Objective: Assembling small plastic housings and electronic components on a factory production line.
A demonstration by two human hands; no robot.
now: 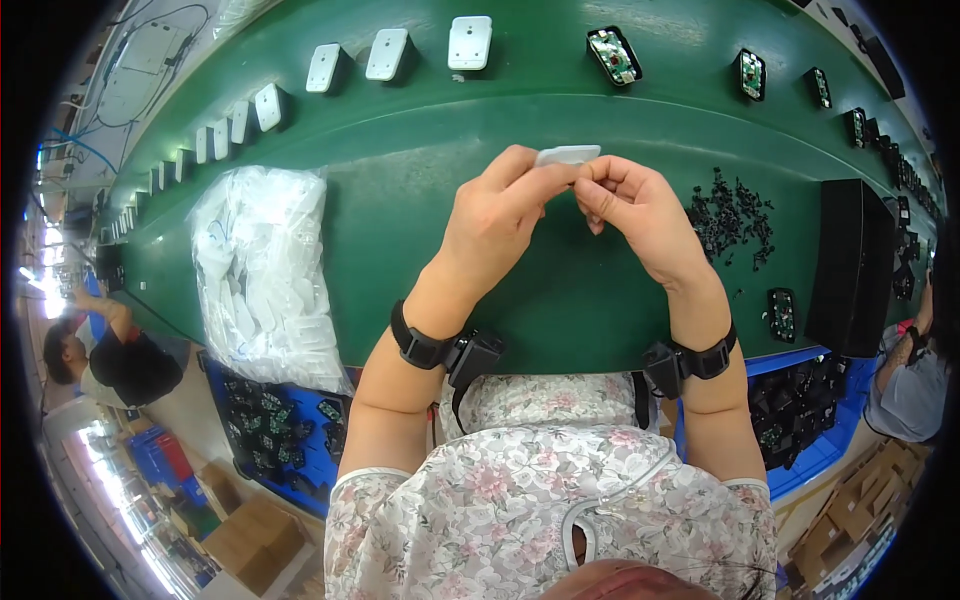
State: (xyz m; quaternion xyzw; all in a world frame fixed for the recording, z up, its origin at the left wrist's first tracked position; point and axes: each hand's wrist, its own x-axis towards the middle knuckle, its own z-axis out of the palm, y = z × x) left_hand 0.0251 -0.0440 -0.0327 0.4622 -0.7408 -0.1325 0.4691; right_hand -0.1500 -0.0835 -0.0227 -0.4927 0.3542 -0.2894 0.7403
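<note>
Above the middle of the green bench, my left hand [492, 215] grips a thin white plastic cover [570, 154] between thumb and fingers. Its far edge sticks out beyond the fingertips. My right hand [645, 212] meets it from the other side, thumb and forefinger pinched together at the cover's near right corner. Whatever lies between those right fingertips is too small or hidden to make out. Just right of that hand is a loose pile of small black parts [735, 218]. A clear plastic bag [262, 275] full of white covers lies to the left.
Along the far side runs a row of white-topped housings [470, 43] and open black housings with green boards [613, 55]. A black box [850, 268] and a lone circuit board [782, 314] are at right. Blue bins [818, 468] flank me. Co-workers sit at both sides.
</note>
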